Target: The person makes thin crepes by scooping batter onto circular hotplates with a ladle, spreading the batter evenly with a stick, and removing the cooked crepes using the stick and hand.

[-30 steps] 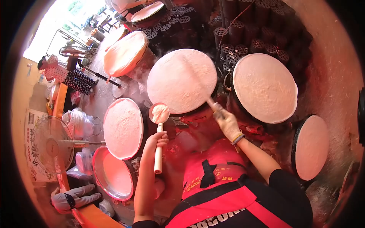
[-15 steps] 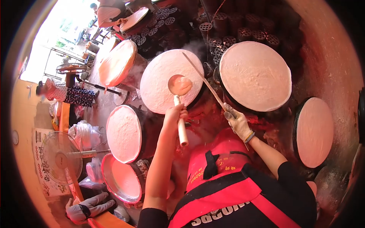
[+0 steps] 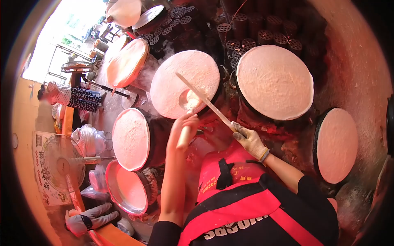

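Right sheet (image 3: pixel 275 82): biggest pale round, ahead of my right hand (image 3: pixel 250 141). Center sheet (image 3: pixel 176 76): next down, the one I'm over. Edge sheet (image 3: pixel 338 145) sits at far right, left sheet (image 3: pixel 130 139) near my left forearm. Basin (image 3: pixel 110 182) of pale mix is just beside the left sheet. Wooden stick (image 3: pixel 213 108): gripped in my gloved right hand, slants over the center sheet. Ladle (image 3: pixel 183 99): my bare left hand (image 3: pixel 183 123) wraps its handle; bowl over the center sheet's near side, pale mix inside. Stick overlaps bowl in view; contact unclear.
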`<state>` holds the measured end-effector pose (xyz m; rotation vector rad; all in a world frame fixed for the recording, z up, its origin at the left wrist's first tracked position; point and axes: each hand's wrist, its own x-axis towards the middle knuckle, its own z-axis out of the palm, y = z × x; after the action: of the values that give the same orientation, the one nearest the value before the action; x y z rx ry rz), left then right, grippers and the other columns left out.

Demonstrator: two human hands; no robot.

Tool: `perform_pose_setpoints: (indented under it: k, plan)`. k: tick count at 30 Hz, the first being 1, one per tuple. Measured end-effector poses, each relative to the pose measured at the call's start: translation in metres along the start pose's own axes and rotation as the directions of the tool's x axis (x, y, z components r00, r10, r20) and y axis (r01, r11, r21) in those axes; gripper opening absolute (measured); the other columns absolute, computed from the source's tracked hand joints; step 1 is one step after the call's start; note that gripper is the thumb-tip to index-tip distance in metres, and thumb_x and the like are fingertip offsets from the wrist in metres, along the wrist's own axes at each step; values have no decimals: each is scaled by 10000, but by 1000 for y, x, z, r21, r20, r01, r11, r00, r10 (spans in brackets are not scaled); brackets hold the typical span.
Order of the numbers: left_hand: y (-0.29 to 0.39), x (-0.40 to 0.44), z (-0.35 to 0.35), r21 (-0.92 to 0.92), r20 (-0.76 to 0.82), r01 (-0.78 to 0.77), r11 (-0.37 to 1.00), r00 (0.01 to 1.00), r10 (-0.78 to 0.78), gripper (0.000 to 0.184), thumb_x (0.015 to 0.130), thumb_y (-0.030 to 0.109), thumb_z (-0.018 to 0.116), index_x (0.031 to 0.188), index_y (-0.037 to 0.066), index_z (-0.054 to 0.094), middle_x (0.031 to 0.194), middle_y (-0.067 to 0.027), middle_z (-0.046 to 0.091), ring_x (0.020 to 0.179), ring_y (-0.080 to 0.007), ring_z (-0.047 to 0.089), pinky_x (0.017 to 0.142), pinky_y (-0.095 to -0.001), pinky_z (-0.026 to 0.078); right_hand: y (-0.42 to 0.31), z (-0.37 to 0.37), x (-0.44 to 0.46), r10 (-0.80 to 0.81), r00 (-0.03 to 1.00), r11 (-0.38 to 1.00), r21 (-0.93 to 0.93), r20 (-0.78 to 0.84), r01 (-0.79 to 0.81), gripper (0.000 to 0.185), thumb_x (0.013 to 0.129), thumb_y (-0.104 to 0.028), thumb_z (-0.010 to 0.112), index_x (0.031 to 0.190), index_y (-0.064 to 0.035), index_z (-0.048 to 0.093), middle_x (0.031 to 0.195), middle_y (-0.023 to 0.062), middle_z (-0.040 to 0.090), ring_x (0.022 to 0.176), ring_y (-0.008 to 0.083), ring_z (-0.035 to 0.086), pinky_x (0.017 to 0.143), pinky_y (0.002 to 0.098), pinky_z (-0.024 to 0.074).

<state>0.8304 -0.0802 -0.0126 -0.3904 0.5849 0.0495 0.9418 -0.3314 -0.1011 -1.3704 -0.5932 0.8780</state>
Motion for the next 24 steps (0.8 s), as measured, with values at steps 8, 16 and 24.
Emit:
perform_pose_setpoints:
  k: [8,16,24]
  plan:
    - [-33,-59,18,161,28,-114,980,993,111,248,1000,164,326,1077,-60,402,673,-11,356,479,-66,335,369,-200,323,-21,-34,-6,-121,967,849,-528,-224,-17,346,899,-283,569,1146,-41,587,1024,192,630,950,263,622,795,339,482]
    - [-38,-97,-48,7,-16,-246,969,969,246,145,965,95,408,1002,-43,431,686,0,358,464,-36,313,347,-165,295,-16,-45,-67,-342,939,791,-544,-17,279,469,893,-380,551,1226,-51,520,777,103,647,581,256,619,537,397,476]
    - [-46,-112,-73,34,-61,-327,945,943,328,140,967,83,402,1012,-46,433,686,-4,355,477,-40,320,352,-166,297,-81,-55,-56,661,704,662,238,260,-710,416,883,-396,572,1180,-130,453,651,106,585,377,128,457,325,235,347]
